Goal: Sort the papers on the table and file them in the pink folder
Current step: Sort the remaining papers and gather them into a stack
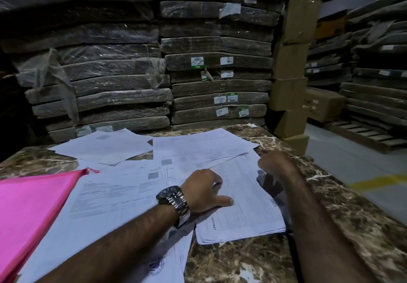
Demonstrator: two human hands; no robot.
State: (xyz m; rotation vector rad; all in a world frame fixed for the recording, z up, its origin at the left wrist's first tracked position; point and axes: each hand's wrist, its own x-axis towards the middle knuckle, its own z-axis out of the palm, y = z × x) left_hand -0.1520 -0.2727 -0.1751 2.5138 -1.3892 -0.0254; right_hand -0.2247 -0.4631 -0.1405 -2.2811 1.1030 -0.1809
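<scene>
Pressing left hand onto near stack of papers: thumb flat, fingers bent onto top sheet. Holding right hand apart from it, curled at stack's far right edge; cannot tell whether pinching a sheet. Noting stack's long axis running away from body. Locating pink folder well to the left on table, overlapping loose sheets, beyond left forearm. Judging left hand nearer to it; expecting a leftward carry across the sheets.
</scene>
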